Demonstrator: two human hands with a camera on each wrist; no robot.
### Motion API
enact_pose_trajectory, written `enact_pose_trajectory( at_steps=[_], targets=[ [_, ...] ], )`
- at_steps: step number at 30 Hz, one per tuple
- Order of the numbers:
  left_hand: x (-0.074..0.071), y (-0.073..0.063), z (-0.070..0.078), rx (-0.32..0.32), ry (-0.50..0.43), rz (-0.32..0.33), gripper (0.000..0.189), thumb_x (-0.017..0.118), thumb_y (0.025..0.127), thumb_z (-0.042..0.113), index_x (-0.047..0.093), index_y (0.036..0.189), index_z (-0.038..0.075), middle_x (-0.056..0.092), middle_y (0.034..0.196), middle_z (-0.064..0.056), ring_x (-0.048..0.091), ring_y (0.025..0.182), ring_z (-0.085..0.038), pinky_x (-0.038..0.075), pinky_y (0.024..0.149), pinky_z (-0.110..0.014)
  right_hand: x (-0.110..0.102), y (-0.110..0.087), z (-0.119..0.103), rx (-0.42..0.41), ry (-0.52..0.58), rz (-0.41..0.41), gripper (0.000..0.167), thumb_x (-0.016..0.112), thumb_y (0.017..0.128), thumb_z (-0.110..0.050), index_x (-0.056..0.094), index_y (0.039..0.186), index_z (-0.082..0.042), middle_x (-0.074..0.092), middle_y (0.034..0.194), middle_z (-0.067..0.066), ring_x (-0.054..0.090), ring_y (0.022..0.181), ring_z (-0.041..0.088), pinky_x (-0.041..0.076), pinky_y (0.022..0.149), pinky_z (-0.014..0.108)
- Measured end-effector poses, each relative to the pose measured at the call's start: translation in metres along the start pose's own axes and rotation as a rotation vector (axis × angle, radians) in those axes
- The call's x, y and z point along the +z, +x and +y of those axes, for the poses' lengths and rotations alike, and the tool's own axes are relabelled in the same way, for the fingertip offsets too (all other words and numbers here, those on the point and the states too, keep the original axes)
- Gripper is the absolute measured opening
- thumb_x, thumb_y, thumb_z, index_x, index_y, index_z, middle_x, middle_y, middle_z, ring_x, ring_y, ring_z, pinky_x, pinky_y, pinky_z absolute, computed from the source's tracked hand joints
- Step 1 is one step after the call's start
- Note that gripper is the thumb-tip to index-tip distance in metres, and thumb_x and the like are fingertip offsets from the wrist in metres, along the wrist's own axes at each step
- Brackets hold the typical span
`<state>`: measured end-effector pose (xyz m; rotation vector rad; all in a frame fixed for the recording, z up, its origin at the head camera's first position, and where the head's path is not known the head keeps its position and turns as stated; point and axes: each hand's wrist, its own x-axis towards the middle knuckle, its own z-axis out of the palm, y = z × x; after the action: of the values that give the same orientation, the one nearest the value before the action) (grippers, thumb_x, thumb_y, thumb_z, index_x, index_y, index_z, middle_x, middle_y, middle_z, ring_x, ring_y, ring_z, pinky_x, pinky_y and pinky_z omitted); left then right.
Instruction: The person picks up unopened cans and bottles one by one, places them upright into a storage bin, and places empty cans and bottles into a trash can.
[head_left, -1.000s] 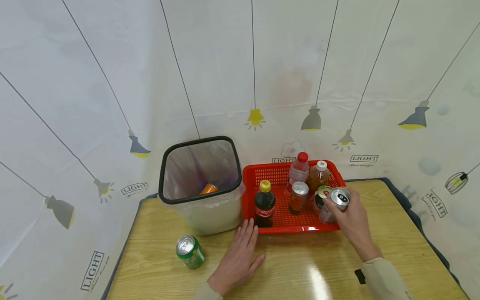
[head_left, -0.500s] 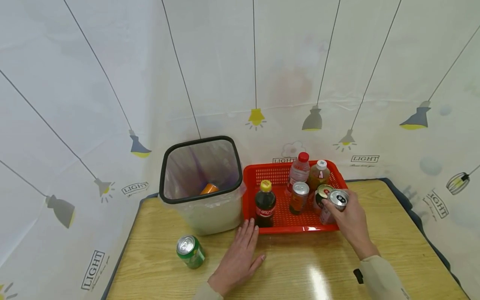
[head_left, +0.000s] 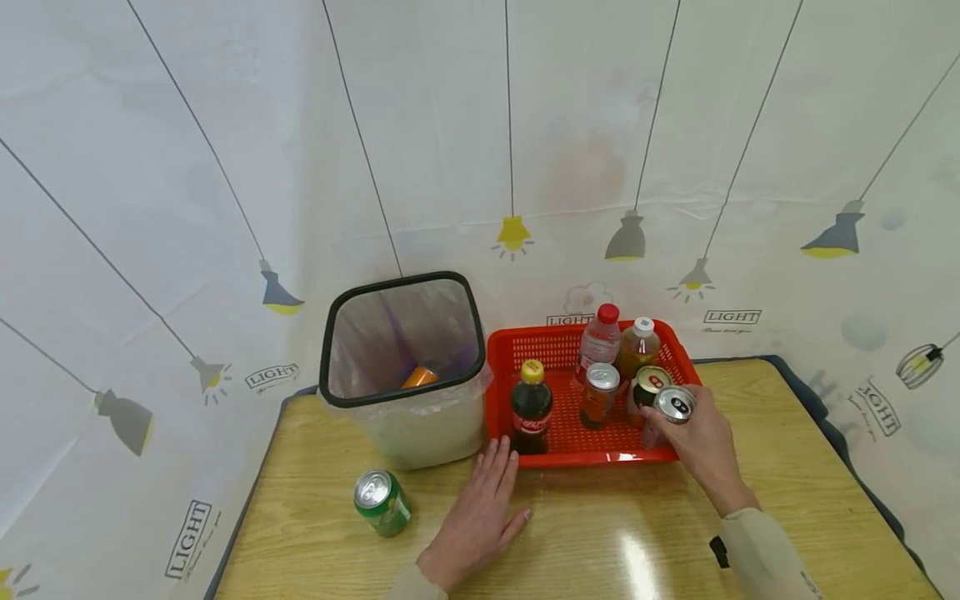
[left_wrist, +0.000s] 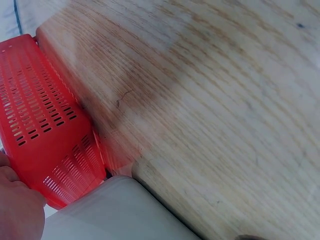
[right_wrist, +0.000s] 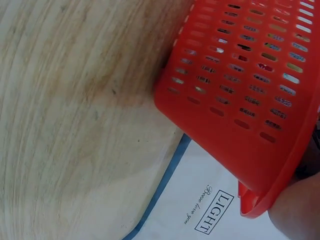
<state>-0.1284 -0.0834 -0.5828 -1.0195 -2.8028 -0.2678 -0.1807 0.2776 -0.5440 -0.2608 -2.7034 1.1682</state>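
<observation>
In the head view, my right hand (head_left: 708,450) reaches over the right front corner of the red basket (head_left: 585,458) and holds a silver-topped drink can (head_left: 675,405), which stands nearly upright. Close beside it is another can (head_left: 651,382) with a gold-green top. My left hand (head_left: 476,517) lies extended, fingertips at the basket's front left corner, near a cola bottle (head_left: 531,408) with a yellow cap. An orange can (head_left: 598,396), a red-capped bottle (head_left: 598,346) and a white-capped bottle (head_left: 637,350) also stand in the basket. In the right wrist view, the can is hidden behind the basket wall.
A lined waste bin (head_left: 420,433) with a black rim stands left of the basket, an orange item (head_left: 418,378) inside it. A green can (head_left: 382,502) stands on the wooden table (head_left: 585,550) in front of the bin. A fabric sheet printed with lamps hangs behind.
My right hand has lowered the silver-topped can slightly into the basket, toward the front. The left hand stays in place at the basket's corner.
</observation>
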Motion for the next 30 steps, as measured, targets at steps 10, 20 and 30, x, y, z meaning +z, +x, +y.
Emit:
enact_pose_trajectory(
  at_steps=[10, 20, 30],
  targets=[
    [0.0006, 0.0004, 0.0014, 0.003, -0.004, 0.024, 0.079, 0.056, 0.105, 0.046, 0.031, 0.159, -0.006, 0.016, 0.169, -0.025, 0.017, 0.156, -0.040, 0.033, 0.120, -0.051, 0.0004, 0.0012, 0.0005, 0.031, -0.060, -0.031, 0.095, 0.074, 0.092, -0.056, 0.033, 0.142, 0.013, 0.054, 0.131, 0.039, 0.061, 0.114, 0.051, 0.053, 0.092, 0.063],
    [-0.0021, 0.0016, 0.0027, -0.001, -0.018, 0.000, 0.080, 0.054, 0.106, 0.047, 0.028, 0.160, -0.005, 0.011, 0.170, -0.024, 0.014, 0.157, -0.040, 0.030, 0.121, -0.052, -0.0010, 0.0032, 0.0009, 0.017, -0.087, -0.054, 0.096, 0.074, 0.092, -0.054, 0.031, 0.145, 0.015, 0.053, 0.132, 0.039, 0.059, 0.116, 0.052, 0.052, 0.093, 0.064],
    [-0.0083, 0.0033, 0.0034, -0.046, -0.099, -0.042, 0.076, 0.056, 0.105, 0.044, 0.033, 0.159, -0.004, 0.015, 0.170, -0.023, 0.015, 0.157, -0.039, 0.029, 0.120, -0.057, -0.0093, -0.0042, -0.0024, 0.004, -0.009, -0.036, 0.095, 0.069, 0.094, -0.058, 0.031, 0.151, 0.009, 0.050, 0.139, 0.034, 0.055, 0.120, 0.049, 0.048, 0.098, 0.065]
  ],
)
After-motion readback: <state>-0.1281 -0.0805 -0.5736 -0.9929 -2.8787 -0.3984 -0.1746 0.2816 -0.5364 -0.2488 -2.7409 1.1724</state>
